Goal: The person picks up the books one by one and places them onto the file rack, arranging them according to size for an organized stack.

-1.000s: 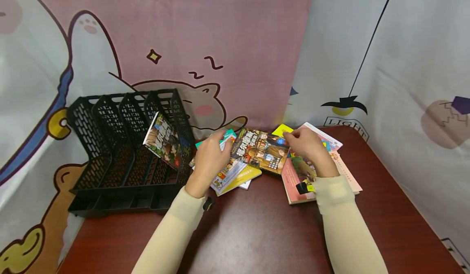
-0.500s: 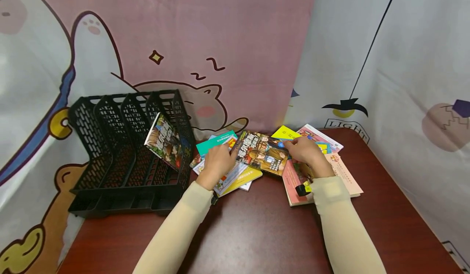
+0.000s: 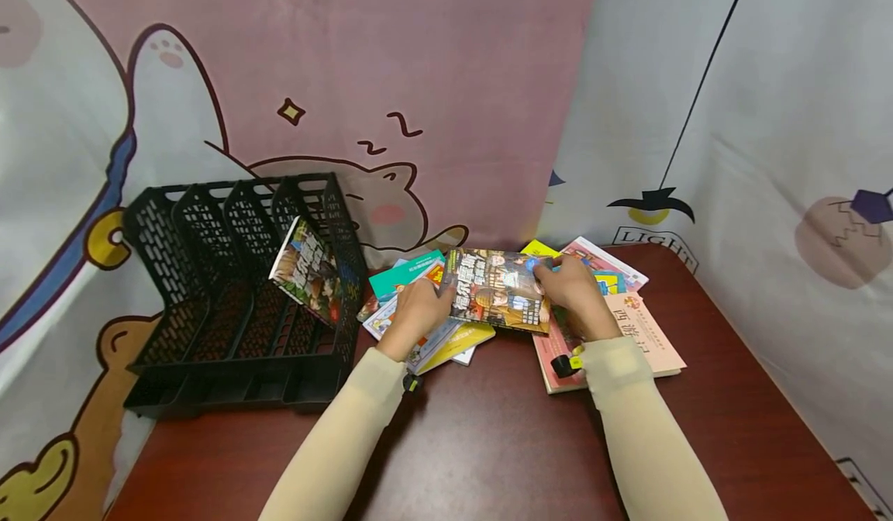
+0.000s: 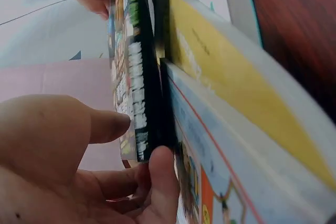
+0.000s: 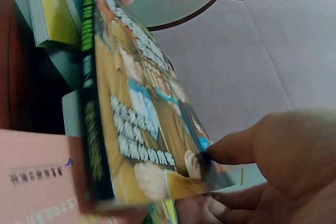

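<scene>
Both hands hold a dark book with an illustrated cover [image 3: 498,292] above the loose books. My left hand [image 3: 421,309] pinches its left end, thumb on the cover; in the left wrist view that thumb lies beside the black spine [image 4: 137,77] with fingers beneath. At the opposite end my right hand [image 3: 575,292] grips the book, the right wrist view showing its thumb on the cover and fingers curled under. Below the left hand lies a pile with a yellow book [image 3: 469,343] and a green book [image 3: 405,274]. Pink books [image 3: 642,335] lie under the right forearm.
A black mesh file rack [image 3: 244,366] with several slots stands at the left. One illustrated book [image 3: 310,269] leans tilted in its rightmost slot. A yellow book [image 3: 539,249] and a pink-white book [image 3: 607,261] lie near the printed curtain [image 3: 474,102].
The left hand has moved from over the pile to the dark book's left end. The book has come up off the others and tilts toward me, with the right hand still at its right end.
</scene>
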The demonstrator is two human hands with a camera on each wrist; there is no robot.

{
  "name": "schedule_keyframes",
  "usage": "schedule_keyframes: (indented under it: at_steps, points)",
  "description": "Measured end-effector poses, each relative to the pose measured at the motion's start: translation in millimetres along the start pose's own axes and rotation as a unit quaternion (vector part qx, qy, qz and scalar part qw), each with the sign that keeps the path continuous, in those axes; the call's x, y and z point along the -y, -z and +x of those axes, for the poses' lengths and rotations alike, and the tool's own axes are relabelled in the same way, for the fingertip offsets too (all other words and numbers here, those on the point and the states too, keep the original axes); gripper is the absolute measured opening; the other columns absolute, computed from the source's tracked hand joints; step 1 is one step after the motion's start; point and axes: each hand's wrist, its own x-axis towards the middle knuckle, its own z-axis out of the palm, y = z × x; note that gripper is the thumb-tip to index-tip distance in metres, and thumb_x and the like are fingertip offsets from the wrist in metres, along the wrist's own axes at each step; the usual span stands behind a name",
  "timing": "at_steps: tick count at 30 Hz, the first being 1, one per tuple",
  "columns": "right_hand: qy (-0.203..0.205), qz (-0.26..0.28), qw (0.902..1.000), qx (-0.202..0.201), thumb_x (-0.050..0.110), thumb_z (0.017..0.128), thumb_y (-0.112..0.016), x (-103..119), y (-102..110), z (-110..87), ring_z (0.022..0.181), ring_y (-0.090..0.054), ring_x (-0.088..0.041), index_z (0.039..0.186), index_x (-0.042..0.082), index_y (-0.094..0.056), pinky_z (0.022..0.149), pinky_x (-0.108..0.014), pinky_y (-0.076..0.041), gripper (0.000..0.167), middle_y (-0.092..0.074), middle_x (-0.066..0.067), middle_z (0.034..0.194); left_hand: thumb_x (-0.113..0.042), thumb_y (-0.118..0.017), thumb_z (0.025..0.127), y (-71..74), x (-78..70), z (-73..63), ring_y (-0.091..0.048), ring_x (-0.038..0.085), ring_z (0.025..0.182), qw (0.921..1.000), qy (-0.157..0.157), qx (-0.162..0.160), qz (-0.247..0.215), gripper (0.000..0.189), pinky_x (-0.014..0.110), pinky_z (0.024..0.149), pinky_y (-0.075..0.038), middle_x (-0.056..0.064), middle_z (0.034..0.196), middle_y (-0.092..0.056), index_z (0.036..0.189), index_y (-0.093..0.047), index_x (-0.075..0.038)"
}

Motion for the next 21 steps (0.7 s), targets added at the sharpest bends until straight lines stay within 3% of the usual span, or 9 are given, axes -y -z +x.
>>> schedule_keyframes:
  at_steps: [3, 6, 10, 11, 13, 16, 18, 21]
  points:
    - [0.003, 0.016, 0.9999, -0.003, 0.047, 0.112, -0.052, 1, -1, 0.3, 0.118, -0.063, -0.04, 0.136, -0.001, -0.068, 0.096, -0.048, -0.054, 0.056, -0.066, -0.026, 0.132, -0.046, -0.063, 0.109, -0.4, 2.1, -1.5, -0.048, 0.024, 0.059, 0.9998, 0.005, 0.008, -0.016, 0.057, 0.035, 0.056, -0.038, -0.001, 0.059, -0.041, 0.063, -0.047, -0.016]
    - [0.012, 0.044, 0.999, -0.003, 0.044, 0.112, -0.054, 3, 0, -1.9, 0.107, -0.062, -0.035, 0.117, 0.002, -0.071, 0.085, -0.039, -0.05, 0.046, -0.065, -0.018, 0.114, -0.049, -0.062, 0.109, 1.7, 3.6, -5.1, -0.051, 0.023, 0.064, 0.9987, 0.018, 0.01, -0.046, 0.047, 0.034, 0.057, -0.04, 0.001, 0.068, -0.049, 0.077, -0.052, -0.016]
    - [0.043, 0.084, 0.9955, 0.012, 0.045, 0.114, -0.053, 11, 4, -10.0, 0.1, -0.064, -0.029, 0.121, 0.003, -0.068, 0.085, -0.039, -0.054, 0.046, -0.063, -0.014, 0.111, -0.054, -0.056, 0.112, 9.8, 6.8, -12.6, -0.066, 0.027, 0.067, 0.9923, 0.029, 0.005, -0.12, 0.043, 0.037, 0.058, -0.049, 0.009, 0.08, -0.066, 0.098, -0.055, -0.013]
    - [0.05, 0.095, 0.9941, 0.018, 0.046, 0.114, -0.053, 14, 5, -12.4, 0.097, -0.065, -0.028, 0.121, 0.003, -0.067, 0.086, -0.041, -0.056, 0.046, -0.063, -0.013, 0.109, -0.053, -0.054, 0.112, 12.5, 7.4, -14.1, -0.07, 0.026, 0.065, 0.9881, 0.032, 0.007, -0.151, 0.044, 0.038, 0.058, -0.053, 0.011, 0.082, -0.068, 0.101, -0.055, -0.011]
    - [0.063, 0.116, 0.9907, 0.032, 0.049, 0.114, -0.054, 19, 7, -17.4, 0.089, -0.067, -0.027, 0.118, 0.004, -0.066, 0.087, -0.046, -0.06, 0.046, -0.063, -0.01, 0.103, -0.052, -0.053, 0.114, 18.9, 8.1, -17.3, -0.074, 0.026, 0.062, 0.9719, 0.037, 0.018, -0.232, 0.045, 0.043, 0.061, -0.063, 0.014, 0.085, -0.07, 0.107, -0.054, -0.007]
    - [0.081, 0.157, 0.983, 0.048, 0.048, 0.114, -0.057, 26, 10, -23.7, 0.081, -0.066, -0.024, 0.113, 0.005, -0.065, 0.085, -0.044, -0.062, 0.044, -0.062, -0.004, 0.094, -0.047, -0.053, 0.115, 30.9, 9.7, -22.3, -0.075, 0.023, 0.059, 0.9353, 0.046, 0.039, -0.349, 0.046, 0.049, 0.067, -0.068, 0.016, 0.096, -0.068, 0.126, -0.052, -0.002]
    - [0.094, 0.189, 0.9756, 0.061, 0.046, 0.114, -0.059, 29, 11, -26.3, 0.077, -0.065, -0.021, 0.114, 0.005, -0.065, 0.081, -0.04, -0.063, 0.042, -0.061, -0.002, 0.091, -0.045, -0.054, 0.116, 40.3, 10.9, -26.5, -0.073, 0.021, 0.059, 0.916, 0.051, 0.048, -0.395, 0.053, 0.049, 0.07, -0.069, 0.018, 0.106, -0.066, 0.143, -0.049, -0.001]
    - [0.112, 0.23, 0.9631, 0.084, 0.04, 0.115, -0.058, 32, 10, -26.7, 0.078, -0.064, -0.016, 0.123, 0.002, -0.066, 0.074, -0.033, -0.063, 0.04, -0.063, -0.001, 0.095, -0.042, -0.055, 0.116, 51.8, 13.5, -33.8, -0.07, 0.019, 0.061, 0.9133, 0.052, 0.046, -0.401, 0.059, 0.046, 0.069, -0.069, 0.02, 0.121, -0.063, 0.16, -0.043, -0.004]
